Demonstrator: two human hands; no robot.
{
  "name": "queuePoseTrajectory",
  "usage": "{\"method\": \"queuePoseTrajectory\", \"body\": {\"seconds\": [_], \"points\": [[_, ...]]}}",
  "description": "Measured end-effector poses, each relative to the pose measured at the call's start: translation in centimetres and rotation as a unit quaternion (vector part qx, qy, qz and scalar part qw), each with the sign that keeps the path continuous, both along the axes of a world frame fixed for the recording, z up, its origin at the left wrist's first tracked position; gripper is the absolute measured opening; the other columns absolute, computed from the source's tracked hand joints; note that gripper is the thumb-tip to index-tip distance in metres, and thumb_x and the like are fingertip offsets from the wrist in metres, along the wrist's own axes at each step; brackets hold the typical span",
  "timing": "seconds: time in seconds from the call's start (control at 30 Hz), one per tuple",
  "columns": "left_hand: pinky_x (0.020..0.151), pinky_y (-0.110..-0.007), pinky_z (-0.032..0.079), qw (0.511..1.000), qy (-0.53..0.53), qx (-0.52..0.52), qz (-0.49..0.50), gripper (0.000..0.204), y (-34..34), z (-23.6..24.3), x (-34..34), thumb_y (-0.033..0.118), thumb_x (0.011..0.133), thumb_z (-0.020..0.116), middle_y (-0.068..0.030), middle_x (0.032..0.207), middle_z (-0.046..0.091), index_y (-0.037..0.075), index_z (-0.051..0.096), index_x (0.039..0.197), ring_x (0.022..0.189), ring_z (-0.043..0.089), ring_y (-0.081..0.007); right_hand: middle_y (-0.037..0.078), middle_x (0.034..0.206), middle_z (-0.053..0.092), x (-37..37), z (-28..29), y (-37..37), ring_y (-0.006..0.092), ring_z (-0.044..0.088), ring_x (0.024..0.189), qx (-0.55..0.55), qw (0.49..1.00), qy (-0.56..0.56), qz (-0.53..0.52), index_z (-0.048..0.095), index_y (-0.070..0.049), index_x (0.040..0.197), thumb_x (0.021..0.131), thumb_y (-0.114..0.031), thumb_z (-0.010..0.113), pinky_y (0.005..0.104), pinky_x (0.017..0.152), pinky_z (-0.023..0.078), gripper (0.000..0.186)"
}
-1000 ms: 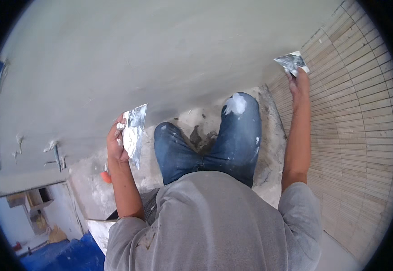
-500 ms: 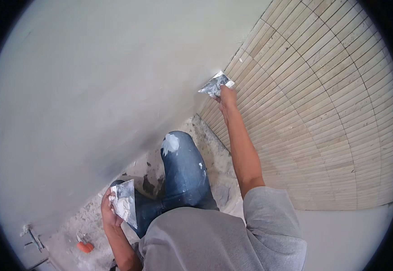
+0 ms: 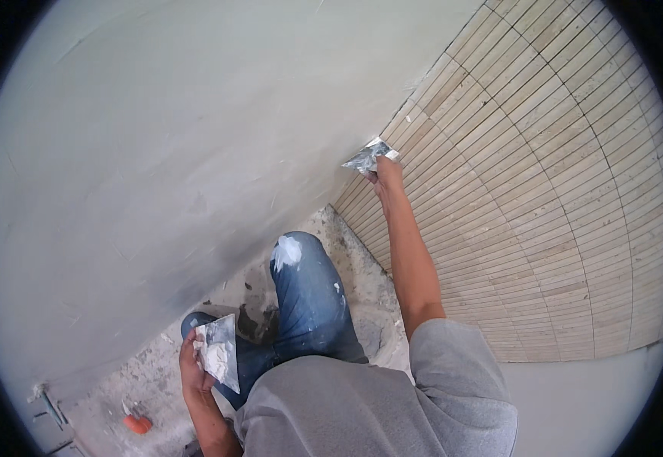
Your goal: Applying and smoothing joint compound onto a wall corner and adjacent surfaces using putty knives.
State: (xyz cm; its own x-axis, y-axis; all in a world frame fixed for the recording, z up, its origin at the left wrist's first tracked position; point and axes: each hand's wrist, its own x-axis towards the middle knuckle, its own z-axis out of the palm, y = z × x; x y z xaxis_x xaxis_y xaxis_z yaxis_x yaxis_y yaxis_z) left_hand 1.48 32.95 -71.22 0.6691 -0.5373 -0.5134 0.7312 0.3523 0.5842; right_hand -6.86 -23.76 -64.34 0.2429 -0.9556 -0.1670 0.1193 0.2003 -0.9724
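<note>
My right hand (image 3: 385,174) is closed on a smeared metal putty blade (image 3: 366,155), which lies at the edge where the smooth grey-white wall (image 3: 171,129) meets the beige strip-tiled wall (image 3: 514,183). At the lower left, my left hand (image 3: 194,362) grips a wide metal blade (image 3: 225,344) carrying a lump of white putty (image 3: 217,359), held over my jeans (image 3: 301,297), which have white smears on the knee.
Below is a rough, stained concrete floor (image 3: 362,327) meeting both walls in a corner. An orange tool (image 3: 138,423) lies on it at lower left, near pipe stubs (image 3: 51,404) at the wall. A plain pale surface (image 3: 568,396) lies under the tiles at lower right.
Since a second ago my view has swung right toward the tiled corner; the blue-sheeted area at lower left has left view. Over the last half second the right blade has shifted only slightly.
</note>
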Motion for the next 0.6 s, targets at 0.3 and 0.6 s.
{"method": "queuePoseTrajectory", "body": {"seconds": [0.3, 0.6], "points": [[0.073, -0.035, 0.059, 0.998, -0.006, -0.036, -0.043, 0.019, -0.3, -0.1, -0.7, 0.022, 0.097, 0.052, -0.0081, 0.095, 0.067, 0.005, 0.057, 0.102, 0.082, 0.069, -0.0217, 0.011, 0.101, 0.068, 1.3, 1.1, -0.7, 0.0251, 0.070, 0.082, -0.011, 0.997, 0.068, 0.024, 0.063, -0.001, 0.114, 0.089, -0.001, 0.046, 0.0368, 0.059, 0.061, 0.030], [0.073, -0.035, 0.058, 0.997, -0.037, -0.031, -0.057, 0.023, 0.6, -1.3, -0.6, 0.031, 0.097, 0.052, -0.0087, 0.093, 0.065, 0.007, 0.053, 0.095, 0.082, 0.068, -0.0213, 0.012, 0.101, 0.068, 1.6, 1.8, -1.1, 0.0244, 0.069, 0.084, 0.003, 0.996, 0.088, 0.028, 0.061, -0.001, 0.114, 0.095, -0.004, 0.047, 0.0341, 0.057, 0.062, 0.024]]}}
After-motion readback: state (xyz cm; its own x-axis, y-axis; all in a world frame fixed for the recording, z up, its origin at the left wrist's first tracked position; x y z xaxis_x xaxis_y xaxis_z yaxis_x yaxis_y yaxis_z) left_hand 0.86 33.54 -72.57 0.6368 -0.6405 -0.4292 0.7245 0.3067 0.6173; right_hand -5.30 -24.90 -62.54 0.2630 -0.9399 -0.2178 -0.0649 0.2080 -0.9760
